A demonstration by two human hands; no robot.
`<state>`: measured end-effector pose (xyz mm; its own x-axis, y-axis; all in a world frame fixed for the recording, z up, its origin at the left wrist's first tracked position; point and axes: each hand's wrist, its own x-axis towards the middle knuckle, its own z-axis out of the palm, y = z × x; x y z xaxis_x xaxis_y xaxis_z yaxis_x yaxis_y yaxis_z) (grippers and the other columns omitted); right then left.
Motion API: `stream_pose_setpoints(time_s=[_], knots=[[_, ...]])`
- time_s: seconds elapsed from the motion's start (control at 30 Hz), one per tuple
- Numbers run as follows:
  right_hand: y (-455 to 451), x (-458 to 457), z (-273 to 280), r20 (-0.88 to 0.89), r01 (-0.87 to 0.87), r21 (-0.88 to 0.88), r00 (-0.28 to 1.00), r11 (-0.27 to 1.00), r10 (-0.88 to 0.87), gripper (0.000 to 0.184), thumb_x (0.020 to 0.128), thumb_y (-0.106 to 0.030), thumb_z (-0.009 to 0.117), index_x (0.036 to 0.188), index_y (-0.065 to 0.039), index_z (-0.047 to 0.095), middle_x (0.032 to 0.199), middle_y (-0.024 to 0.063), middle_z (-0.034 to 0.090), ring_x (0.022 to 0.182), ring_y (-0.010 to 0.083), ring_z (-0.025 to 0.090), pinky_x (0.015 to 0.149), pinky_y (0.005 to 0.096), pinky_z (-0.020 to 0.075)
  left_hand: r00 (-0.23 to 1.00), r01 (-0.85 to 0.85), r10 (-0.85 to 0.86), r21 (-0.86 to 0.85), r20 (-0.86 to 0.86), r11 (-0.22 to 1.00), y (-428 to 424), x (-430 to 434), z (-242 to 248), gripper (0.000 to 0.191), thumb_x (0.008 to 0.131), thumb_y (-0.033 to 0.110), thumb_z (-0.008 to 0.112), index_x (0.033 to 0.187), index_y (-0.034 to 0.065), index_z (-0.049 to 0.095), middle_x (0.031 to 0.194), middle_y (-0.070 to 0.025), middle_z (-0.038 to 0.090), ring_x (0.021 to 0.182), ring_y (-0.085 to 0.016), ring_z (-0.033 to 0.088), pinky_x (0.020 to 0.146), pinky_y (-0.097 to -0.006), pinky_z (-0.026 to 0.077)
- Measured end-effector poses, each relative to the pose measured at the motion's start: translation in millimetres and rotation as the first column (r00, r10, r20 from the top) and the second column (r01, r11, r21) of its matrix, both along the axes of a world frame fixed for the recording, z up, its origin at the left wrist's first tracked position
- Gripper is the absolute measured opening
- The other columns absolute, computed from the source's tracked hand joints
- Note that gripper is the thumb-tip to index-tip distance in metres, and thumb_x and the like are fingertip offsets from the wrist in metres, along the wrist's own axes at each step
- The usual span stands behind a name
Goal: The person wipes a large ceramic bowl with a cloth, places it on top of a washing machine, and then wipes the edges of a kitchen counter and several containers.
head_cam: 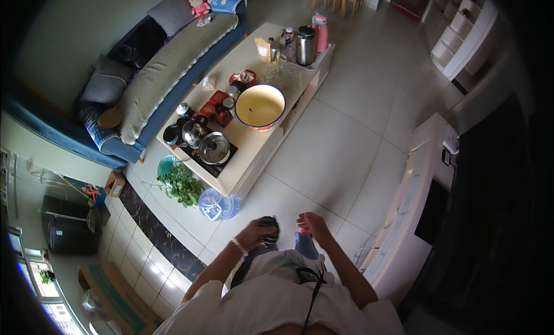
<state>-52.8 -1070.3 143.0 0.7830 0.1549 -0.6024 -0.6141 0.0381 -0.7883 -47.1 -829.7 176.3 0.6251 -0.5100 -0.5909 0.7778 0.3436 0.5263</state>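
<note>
My left hand (253, 234), with a pale bracelet at its wrist, is closed around a dark, light-banded object (269, 229) in front of my body. To its right, my right hand (317, 227) has its fingers curled at the pink end of a blue object (306, 246). The exact kind of either object is unclear. Ahead on the floor stands a clear blue plastic water jug (229, 205), beside a leafy green potted plant (179, 186). Both are close to the near end of a low coffee table (253, 160).
The table bears a yellow enamel basin (259, 105), a lidded glass pot (214, 148), a metal kettle (193, 133) and a steel thermos (305, 45). A blue sofa (173, 86) runs along the left. A white cabinet (400, 231) stands right; a cardboard box (114, 291) lies lower left.
</note>
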Motion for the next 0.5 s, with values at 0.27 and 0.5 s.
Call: stream_pose_setpoints(time_s=[0.27,0.5], knots=[[-47.1,144.8,-55.4,-0.133,-0.273,-0.106,0.957,0.956,0.258,0.031,0.089,-0.035,0.049,0.091,-0.006,0.059,0.085,0.0070,0.065,0.072,0.0154,0.064,0.064,0.0279,0.0500,0.847,-0.446,0.531,0.498,-0.033,0.743,58.4,0.6,-26.5,0.020,0.086,0.019,0.065,0.073,0.0056,0.056,0.059,-0.0008,0.050,0.046,-0.011,0.047,0.041,-0.0260,0.034],[1.3,300.9,-116.9,-0.231,-0.313,-0.202,0.936,0.928,0.265,0.041,0.091,-0.044,0.049,0.097,-0.005,0.058,0.087,0.0077,0.065,0.073,0.0176,0.065,0.065,0.0312,0.0512,0.745,-0.433,0.576,0.411,-0.337,0.802,108.6,18.2,-104.9,0.051,0.090,0.056,0.047,0.058,0.0165,0.040,0.048,0.0036,0.034,0.036,-0.010,0.033,0.035,-0.0264,0.023]])
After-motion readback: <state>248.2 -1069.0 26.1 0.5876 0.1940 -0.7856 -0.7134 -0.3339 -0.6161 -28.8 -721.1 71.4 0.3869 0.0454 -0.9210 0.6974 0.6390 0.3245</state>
